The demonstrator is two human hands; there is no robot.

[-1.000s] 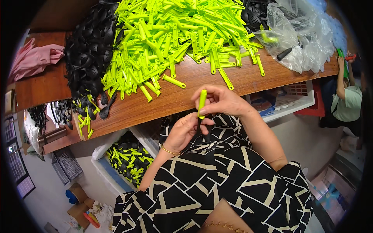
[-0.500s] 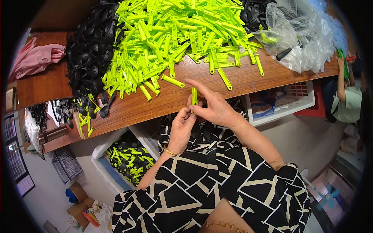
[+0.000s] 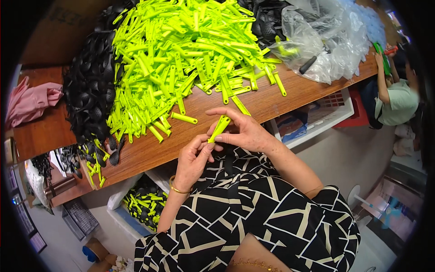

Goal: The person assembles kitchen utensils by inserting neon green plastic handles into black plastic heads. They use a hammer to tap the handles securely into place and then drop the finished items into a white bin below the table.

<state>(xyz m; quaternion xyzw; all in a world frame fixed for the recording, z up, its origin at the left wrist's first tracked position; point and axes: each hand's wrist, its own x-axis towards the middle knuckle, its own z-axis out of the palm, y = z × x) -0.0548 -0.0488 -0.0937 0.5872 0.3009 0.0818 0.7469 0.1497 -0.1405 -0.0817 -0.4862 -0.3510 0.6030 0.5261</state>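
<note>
A lime-green plastic handle (image 3: 220, 127), slim with a hole at its upper end, is held just off the table's front edge. My right hand (image 3: 244, 131) grips it between thumb and fingers, its index finger stretched out beyond the handle. At the lower end, the thumb and fingers of my left hand (image 3: 189, 163) are pinched together around the handle's tip; whether a black piece is joined there is hidden. Beyond my hands lies a big heap of matching green handles (image 3: 181, 50), with a few loose ones near the edge.
Black perforated spoon heads (image 3: 90, 86) are piled left of the heap. Clear plastic bags (image 3: 340, 59) and a black-handled tool (image 3: 308, 65) lie right. Under the table are a white crate (image 3: 335, 111) and a bin of black-and-green pieces (image 3: 147, 199). Another person (image 3: 398, 99) works at far right.
The handle has tilted, its upper end leaning right and its face showing more. My left hand has shifted left and lower. The whole view has shifted slightly.
</note>
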